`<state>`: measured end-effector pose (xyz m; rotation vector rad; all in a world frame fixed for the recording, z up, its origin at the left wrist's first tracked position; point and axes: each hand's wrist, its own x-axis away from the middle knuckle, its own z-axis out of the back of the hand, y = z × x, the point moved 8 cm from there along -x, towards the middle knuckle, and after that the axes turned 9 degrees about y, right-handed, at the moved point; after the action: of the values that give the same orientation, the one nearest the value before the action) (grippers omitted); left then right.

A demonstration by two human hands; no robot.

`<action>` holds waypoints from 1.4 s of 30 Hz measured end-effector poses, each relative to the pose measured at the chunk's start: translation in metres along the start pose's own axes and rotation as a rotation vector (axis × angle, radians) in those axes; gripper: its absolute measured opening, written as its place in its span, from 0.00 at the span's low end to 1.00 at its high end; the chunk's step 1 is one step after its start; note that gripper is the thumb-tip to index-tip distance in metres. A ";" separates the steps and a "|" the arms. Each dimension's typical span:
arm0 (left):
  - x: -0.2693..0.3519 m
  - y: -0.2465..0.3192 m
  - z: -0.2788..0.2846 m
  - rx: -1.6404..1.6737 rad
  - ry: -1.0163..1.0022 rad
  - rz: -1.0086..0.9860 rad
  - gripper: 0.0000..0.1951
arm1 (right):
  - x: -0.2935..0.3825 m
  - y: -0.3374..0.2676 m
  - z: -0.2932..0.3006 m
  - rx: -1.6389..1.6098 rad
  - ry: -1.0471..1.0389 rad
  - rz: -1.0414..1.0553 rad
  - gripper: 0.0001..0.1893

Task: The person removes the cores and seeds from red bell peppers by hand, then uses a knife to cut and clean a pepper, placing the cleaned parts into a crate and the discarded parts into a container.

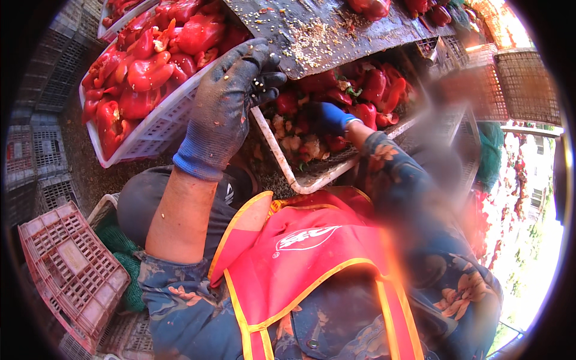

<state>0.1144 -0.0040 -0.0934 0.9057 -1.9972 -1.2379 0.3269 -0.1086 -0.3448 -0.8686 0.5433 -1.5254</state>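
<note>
My left hand (236, 92), in a dark coated glove with a blue knit cuff, is at the near left corner of a dark board (310, 42). Its fingers are apart, with pale seeds stuck to them and nothing visible in its grasp. Below the board, my right hand (330, 118) in a blue glove reaches among red peppers (373, 85) and pale pepper cores (292, 141). Its fingertips are hidden, so any hold cannot be made out. To the left, a white plastic crate (148, 128) is heaped with opened red peppers (150, 72).
A rusty white metal frame (274, 146) bends around the space before my knees. Seeds (315, 40) litter the board, with more peppers (371, 6) at its far edge. A pink crate (74, 270) and green netting (128, 274) lie lower left. Other crates (526, 85) stand right.
</note>
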 end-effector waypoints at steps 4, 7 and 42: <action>0.008 -0.014 -0.006 -0.098 -0.019 0.047 0.21 | 0.052 -0.099 0.067 -0.591 0.029 -0.461 0.45; 0.012 -0.043 -0.009 -0.060 -0.009 0.171 0.21 | 0.080 -0.136 0.097 -0.795 0.111 -0.407 0.43; 0.057 -0.091 -0.125 -1.122 -0.389 -0.423 0.29 | 0.141 -0.173 0.077 -0.978 0.460 0.020 0.38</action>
<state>0.2007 -0.1415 -0.1215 0.5031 -0.9871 -2.5106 0.2811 -0.2087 -0.1358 -1.2154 1.7122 -1.4146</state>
